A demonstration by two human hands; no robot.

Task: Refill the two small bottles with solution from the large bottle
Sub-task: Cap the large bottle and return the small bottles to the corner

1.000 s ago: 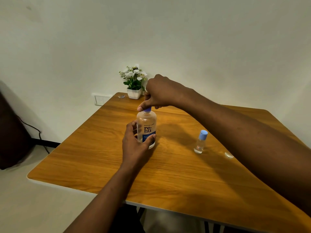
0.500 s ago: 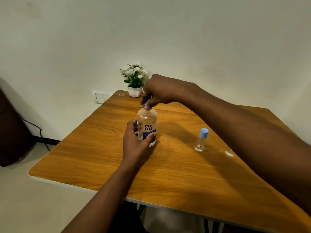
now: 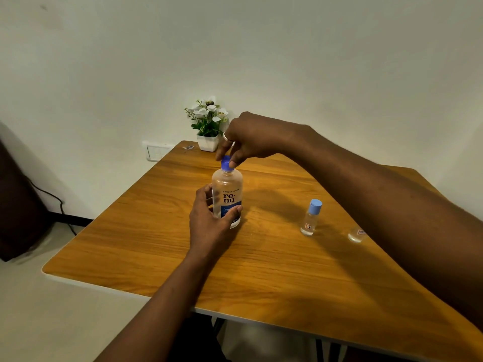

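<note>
Gripping the large bottle [image 3: 226,197], both hands [image 3: 209,226] work its blue cap [image 3: 226,163].

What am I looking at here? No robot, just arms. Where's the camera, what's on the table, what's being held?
There is no machine here: a person works with two bare hands. Every picture comes from one wide-angle camera worn on the head, looking forward and down, so both arms reach in from the near side.

On the wooden table stands a large renu bottle, clear with a blue label. The left hand grips its body. The right hand pinches its blue cap from above.

To the right, a small bottle with a light blue cap stands upright, untouched. A second small bottle is mostly hidden behind the right forearm. A white pot of flowers sits at the far edge.
</note>
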